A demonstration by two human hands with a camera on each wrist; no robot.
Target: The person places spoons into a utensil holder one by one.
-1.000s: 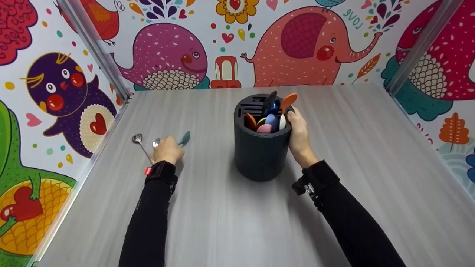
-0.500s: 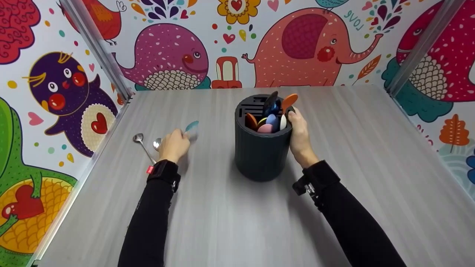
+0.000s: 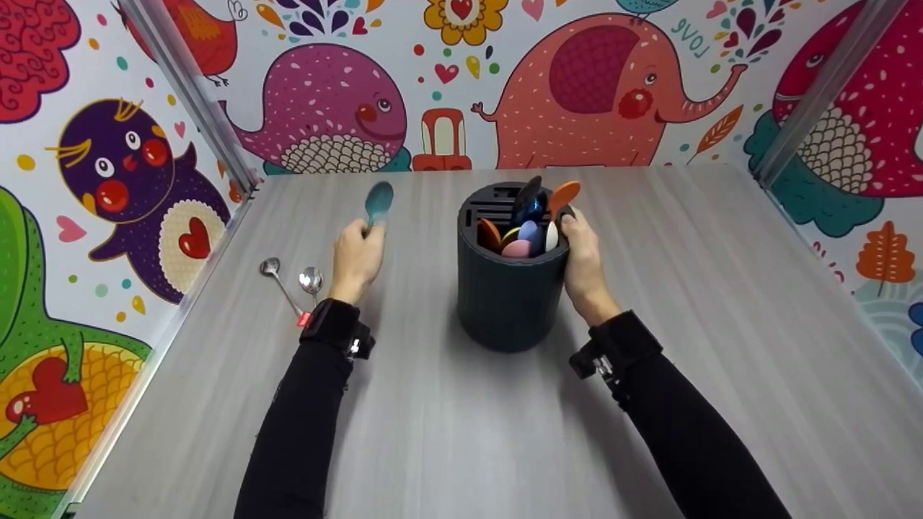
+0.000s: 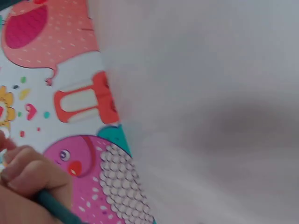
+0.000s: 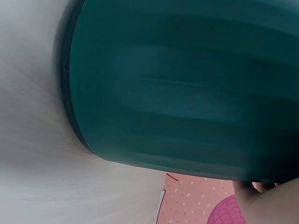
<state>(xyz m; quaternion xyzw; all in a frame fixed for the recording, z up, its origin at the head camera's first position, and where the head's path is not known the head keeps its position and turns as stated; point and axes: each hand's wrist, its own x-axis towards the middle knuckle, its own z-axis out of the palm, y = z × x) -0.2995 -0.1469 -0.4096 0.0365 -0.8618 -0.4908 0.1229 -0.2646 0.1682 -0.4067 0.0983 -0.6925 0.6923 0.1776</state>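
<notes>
My left hand (image 3: 358, 254) grips a teal spoon (image 3: 379, 200) by its handle, bowl pointing up, left of the holder. In the left wrist view, the curled fingers (image 4: 35, 175) wrap the teal handle (image 4: 57, 207). A dark green utensil holder (image 3: 510, 303) stands upright on the table, with several coloured spoons and a slotted section in its top. My right hand (image 3: 585, 263) holds the holder's right side near the rim, thumb at the top edge. The right wrist view shows the holder's ribbed wall (image 5: 187, 93) close up, with part of the hand (image 5: 271, 203) at its lower right.
Two metal spoons lie on the table at the left: a long-handled one (image 3: 270, 267) with a red tag (image 3: 304, 318), and another (image 3: 311, 280) beside the left wrist. Printed cartoon walls (image 3: 332, 108) and metal corner posts (image 3: 815, 94) bound the table (image 3: 447, 432).
My left hand has lifted the teal spoon from beside the metal spoons, moving away and rightward, and turned its bowl upward. My right hand stays on the holder.
</notes>
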